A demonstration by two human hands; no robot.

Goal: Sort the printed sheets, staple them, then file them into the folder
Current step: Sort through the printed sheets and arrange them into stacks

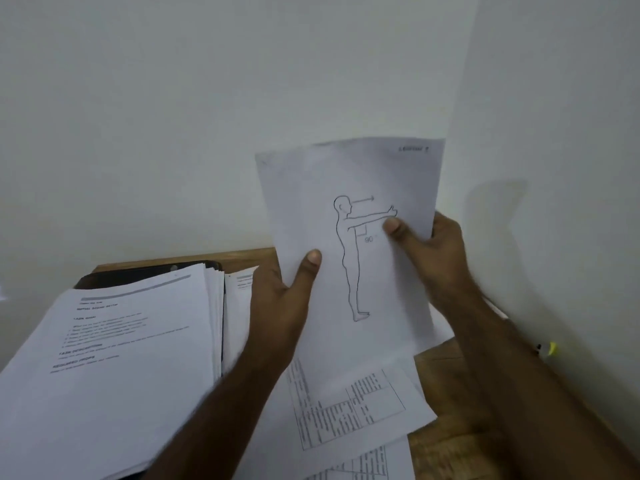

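Sheet (pixel 349 216): one white page, printed with a line drawing of a standing figure, arms stretched forward, a "90" mark by the shoulder and a small blurred heading in its top right corner. Held upright above the table (pixel 446 441), in front of the white wall (pixel 173 116), slightly tilted, its lower edge over the loose pages.

Left hand (pixel 287 299): grips the sheet's lower left edge, thumb pressed on the printed face, the other fingers hidden behind the paper.

Right hand (pixel 433 251): pinches the sheet's right edge at mid height, thumb on the front near the figure's hands, fingers curled behind; whether more than one page lies in the grip cannot be told.

Stack (pixel 114 358): thick pile of printed pages at the left, top page with bold headings and blurred lines of text, edges fanned on its right side. It lies on a dark folder (pixel 138 271), of which only the far edge and a metal stud show.

Loose pages (pixel 349 407): several sheets with printed tables, spread flat on the table under both forearms, overlapping one another and skewed. Another page (pixel 242 282) with text shows between the stack and the left hand, partly covered by that hand.

Table: wooden, brown, bare at the right and far edge, set into the corner of two walls.

Small yellow and black thing (pixel 549 348): at the right wall, beside the right forearm; too small to name.
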